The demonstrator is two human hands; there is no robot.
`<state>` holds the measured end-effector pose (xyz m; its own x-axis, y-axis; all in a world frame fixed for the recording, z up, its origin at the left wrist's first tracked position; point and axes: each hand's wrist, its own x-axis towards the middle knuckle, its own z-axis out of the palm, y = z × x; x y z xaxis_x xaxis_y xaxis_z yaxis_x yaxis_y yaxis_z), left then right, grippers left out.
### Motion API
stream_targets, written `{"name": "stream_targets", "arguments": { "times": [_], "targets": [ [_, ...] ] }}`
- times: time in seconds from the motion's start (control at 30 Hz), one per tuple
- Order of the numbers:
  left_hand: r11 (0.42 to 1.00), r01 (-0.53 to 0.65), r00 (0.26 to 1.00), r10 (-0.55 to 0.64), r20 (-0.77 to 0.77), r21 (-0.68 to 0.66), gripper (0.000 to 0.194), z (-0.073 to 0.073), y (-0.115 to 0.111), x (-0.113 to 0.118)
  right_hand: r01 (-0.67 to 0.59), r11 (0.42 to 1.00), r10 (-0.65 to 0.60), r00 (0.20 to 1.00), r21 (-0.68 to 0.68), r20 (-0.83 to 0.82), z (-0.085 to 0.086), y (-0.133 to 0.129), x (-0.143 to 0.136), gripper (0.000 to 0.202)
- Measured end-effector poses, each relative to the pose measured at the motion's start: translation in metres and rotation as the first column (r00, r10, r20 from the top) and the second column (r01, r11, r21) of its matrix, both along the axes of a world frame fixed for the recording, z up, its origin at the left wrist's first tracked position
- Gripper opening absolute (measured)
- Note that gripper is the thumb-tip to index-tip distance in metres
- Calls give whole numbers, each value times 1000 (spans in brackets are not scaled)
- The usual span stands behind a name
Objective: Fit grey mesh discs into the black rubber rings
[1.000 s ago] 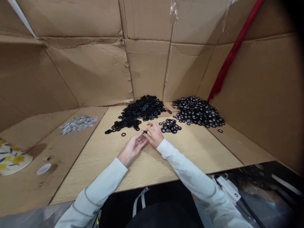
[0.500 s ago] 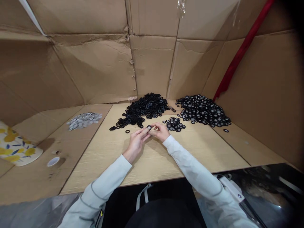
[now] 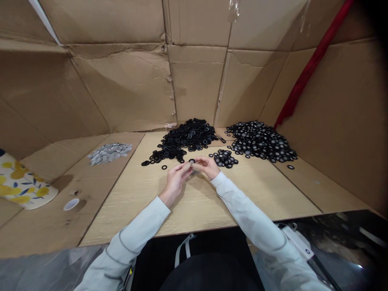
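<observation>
Between my two hands, above the middle of the board, is a small black ring (image 3: 192,161), partly covered by fingertips. My left hand (image 3: 176,180) pinches it from the left with thumb and fingers. From the other side my right hand (image 3: 208,167) is closed, its thumb and fingertips pressed to the same ring. Whether a disc sits inside it is hard to make out. Behind the hands lies a heap of black rings (image 3: 189,135), with one loose ring (image 3: 164,167) left of them. A small cluster of rings with pale centres (image 3: 224,158) lies just beyond my right hand.
A pile of flat grey discs (image 3: 110,153) lies at the left. Ringed discs form a large heap (image 3: 263,141) at the back right. A dark, slim tool (image 3: 222,139) rests between the heaps. A lemon-patterned container (image 3: 28,190) and white round lid (image 3: 72,204) stand left. Cardboard walls (image 3: 197,85) enclose the board.
My right fingertips have come in against the ring, covering more of it. The whole view has shifted slightly; the piles look the same.
</observation>
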<state>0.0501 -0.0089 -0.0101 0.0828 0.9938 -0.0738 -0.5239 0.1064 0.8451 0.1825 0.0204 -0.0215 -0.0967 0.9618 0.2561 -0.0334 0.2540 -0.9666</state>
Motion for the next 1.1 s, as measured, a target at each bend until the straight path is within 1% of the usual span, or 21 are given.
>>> {"name": "stream_targets", "arguments": {
  "times": [0.1, 0.17, 0.2, 0.23, 0.27, 0.3, 0.33, 0.37, 0.4, 0.43, 0.5, 0.57, 0.63, 0.67, 0.7, 0.77, 0.83, 0.87, 0.93, 1.0, 1.1],
  "targets": [
    [999, 37, 999, -38, -34, -27, 20, 1, -1, 0, 48, 997, -48, 999, -55, 18, 0, 3, 3, 24],
    [998, 48, 996, -50, -67, -42, 24, 1, 0, 0, 170, 983, -159, 978, -71, 135, 0, 8, 11, 20],
    [998, 43, 995, -47, -88, -37, 27, 0, 0, 0, 268, 962, -251, 942, -50, 224, 0, 10, 17, 17],
    [999, 36, 993, -38, -115, -23, 29, -1, 1, 0, 383, 924, -365, 871, 11, 330, 1, 13, 25, 16],
    [1000, 29, 988, -28, -150, 6, 30, -2, 3, -1, 470, 879, -453, 769, 82, 451, 2, 15, 33, 14],
    [999, 25, 981, -16, -195, 46, 30, -4, 4, -2, 550, 822, -531, 645, 148, 549, 4, 17, 42, 15],
    [995, 24, 968, 1, -251, 97, 30, -5, 5, -4, 604, 773, -569, 524, 194, 633, 5, 18, 50, 17],
    [988, 24, 949, 26, -314, 154, 29, -6, 7, -6, 634, 743, -569, 428, 216, 702, 5, 20, 58, 20],
    [977, 21, 924, 62, -377, 211, 27, -8, 9, -9, 647, 729, -551, 357, 225, 754, 6, 21, 64, 21],
    [965, 10, 896, 107, -431, 262, 24, -8, 11, -12, 650, 726, -521, 310, 223, 795, 6, 21, 69, 21],
    [943, -44, 846, 211, -491, 330, 19, -7, 16, -19, 639, 738, -471, 261, 215, 843, 4, 22, 73, 23],
    [923, -127, 819, 305, -487, 364, 15, -5, 22, -26, 613, 747, -482, 236, 256, 844, 1, 23, 74, 23],
    [906, -191, 812, 362, -458, 378, 13, -1, 29, -33, 592, 731, -555, 226, 339, 801, -1, 23, 73, 25],
    [901, -221, 815, 380, -437, 372, 12, 1, 32, -36, 577, 721, -597, 237, 384, 766, -2, 23, 73, 28],
    [900, -238, 820, 388, -421, 365, 11, 3, 36, -39, 555, 719, -630, 266, 418, 729, -2, 23, 73, 31],
    [895, -257, 827, 399, -396, 363, 10, 5, 41, -46, 505, 740, -649, 366, 444, 667, -2, 22, 72, 37],
    [892, -265, 825, 406, -394, 365, 10, 6, 45, -52, 462, 785, -610, 458, 413, 647, 0, 22, 71, 37],
    [892, -268, 820, 409, -399, 364, 10, 6, 47, -55, 459, 802, -586, 476, 383, 656, 1, 21, 70, 34],
    [890, -277, 810, 419, -411, 361, 10, 6, 49, -59, 479, 812, -556, 466, 332, 688, 2, 19, 66, 28],
    [890, -285, 802, 425, -419, 357, 10, 7, 49, -61, 480, 819, -540, 462, 314, 703, 2, 17, 60, 25],
    [893, -267, 795, 417, -441, 362, 11, 9, 49, -61, 430, 848, -514, 525, 310, 678, 2, 14, 49, 23]
  ]
}}
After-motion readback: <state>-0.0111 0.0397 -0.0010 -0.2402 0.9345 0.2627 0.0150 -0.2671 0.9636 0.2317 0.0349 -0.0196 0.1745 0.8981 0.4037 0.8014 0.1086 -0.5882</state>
